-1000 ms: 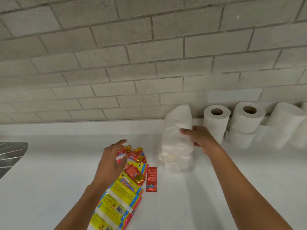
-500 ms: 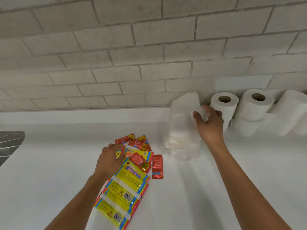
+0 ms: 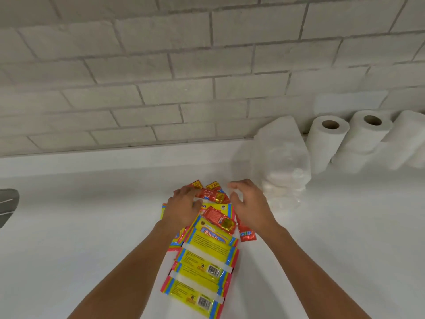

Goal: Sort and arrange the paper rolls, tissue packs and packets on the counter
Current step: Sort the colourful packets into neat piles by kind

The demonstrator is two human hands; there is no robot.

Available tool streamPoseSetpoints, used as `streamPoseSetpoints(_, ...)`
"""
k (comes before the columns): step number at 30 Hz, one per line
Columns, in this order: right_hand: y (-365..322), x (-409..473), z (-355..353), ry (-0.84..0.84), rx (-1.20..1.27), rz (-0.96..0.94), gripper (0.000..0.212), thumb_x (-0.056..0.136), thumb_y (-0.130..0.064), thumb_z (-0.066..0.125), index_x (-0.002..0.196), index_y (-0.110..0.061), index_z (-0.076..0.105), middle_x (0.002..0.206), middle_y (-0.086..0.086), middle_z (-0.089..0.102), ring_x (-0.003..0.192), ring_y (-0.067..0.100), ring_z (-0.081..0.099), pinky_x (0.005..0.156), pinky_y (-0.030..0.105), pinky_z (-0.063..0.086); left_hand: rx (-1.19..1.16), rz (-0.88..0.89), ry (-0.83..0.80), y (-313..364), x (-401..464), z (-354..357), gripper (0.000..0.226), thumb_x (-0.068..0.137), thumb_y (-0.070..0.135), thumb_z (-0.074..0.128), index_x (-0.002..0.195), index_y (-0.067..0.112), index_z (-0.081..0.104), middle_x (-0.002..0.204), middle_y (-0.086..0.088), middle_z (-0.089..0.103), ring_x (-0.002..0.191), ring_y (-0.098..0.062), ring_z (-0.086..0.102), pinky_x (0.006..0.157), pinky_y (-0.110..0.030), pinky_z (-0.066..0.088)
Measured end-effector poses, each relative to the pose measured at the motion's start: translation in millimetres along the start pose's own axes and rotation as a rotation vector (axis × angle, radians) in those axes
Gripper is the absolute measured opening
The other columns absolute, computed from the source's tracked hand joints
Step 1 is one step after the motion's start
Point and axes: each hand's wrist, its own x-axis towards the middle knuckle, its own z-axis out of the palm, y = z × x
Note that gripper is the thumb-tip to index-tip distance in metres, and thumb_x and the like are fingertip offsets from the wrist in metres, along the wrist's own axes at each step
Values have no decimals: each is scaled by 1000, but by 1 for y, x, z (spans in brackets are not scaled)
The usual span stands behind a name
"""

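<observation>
A pile of small red sachets [image 3: 215, 195] and a strip of yellow packets [image 3: 202, 268] lies in the middle of the white counter [image 3: 80, 226]. My left hand [image 3: 181, 207] rests on the left side of the pile, fingers touching the red sachets. My right hand [image 3: 249, 204] hovers over the pile's right side, fingers loosely curled and holding nothing. One red sachet [image 3: 246, 233] lies partly under that wrist. A clear-wrapped stack of tissue packs [image 3: 281, 162] stands upright just right of my hands. White paper rolls [image 3: 326, 141] line the wall further right.
A grey brick wall [image 3: 184, 77] backs the counter behind a low white ledge. The edge of a metal sink [image 3: 8, 203] shows at far left. More paper rolls [image 3: 368, 137] lean together at the right edge.
My right hand let go of the tissue pack stack and moved left to the sachet pile. My left hand slid forward onto the red sachets. The view shifted left.
</observation>
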Motion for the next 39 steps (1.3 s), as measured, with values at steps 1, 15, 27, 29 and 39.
streamPoseSetpoints(1,4,5,10,-59,-46,41,29,97,-18,52,123,-18,65,121,2,59,113,16,57,91,24,44,22,21,-25,-1,5,1,41,97,39,50,137,29,55,145,-1,48,131,-30,44,102,-42,42)
streamPoseSetpoints(15,30,9,73,-260,-338,188,43,96,-17,45,139,-14,51,132,8,56,121,26,52,102,40,43,308,378,-187,1,27,33,72,88,63,-4,153,44,19,165,10,14,152,-29,13,118,-60,14)
streamPoseSetpoints(27,16,-29,95,-359,-315,15,50,100,-12,44,149,-15,38,151,7,41,138,27,38,114,43,33,263,261,-143,-57,-27,24,58,99,61,8,155,46,10,166,13,6,154,-24,4,121,-59,7)
streamPoseSetpoints(29,13,-33,97,-389,-324,15,49,102,-15,43,150,-17,36,157,5,33,147,25,26,119,44,25,264,243,-136,-67,-35,21,60,97,63,4,155,46,9,166,14,6,154,-23,4,121,-57,6)
streamPoseSetpoints(39,-14,-93,76,-427,-325,-74,57,91,-49,60,142,-30,45,144,-6,46,132,16,38,110,41,34,41,141,23,-82,-77,3,63,93,66,21,148,40,36,157,7,35,149,-25,22,117,-54,27)
